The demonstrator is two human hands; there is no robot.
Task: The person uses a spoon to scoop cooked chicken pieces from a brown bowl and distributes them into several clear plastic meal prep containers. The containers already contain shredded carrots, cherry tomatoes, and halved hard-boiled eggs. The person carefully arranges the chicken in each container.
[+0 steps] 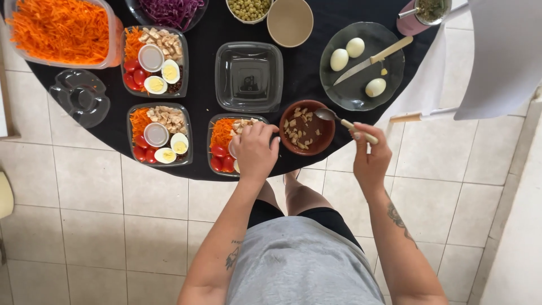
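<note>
One spoon [344, 121], bowl up-left, handle toward right hand [370, 155].

We're getting one view only: head cam, looking straight down from above the person's own torso. It's facing the near edge of the round black counter [203, 164] and the tiled floor [96, 226], sitting at arm's length, so nothing's shared with another view.

The left hand [255, 150] covers much of the near salad tray [226, 144], hiding its small cup. The top edge cuts off the far purple cabbage bowl [172, 11], the pea bowl [248, 10] and the grated carrot tub [62, 31].
</note>
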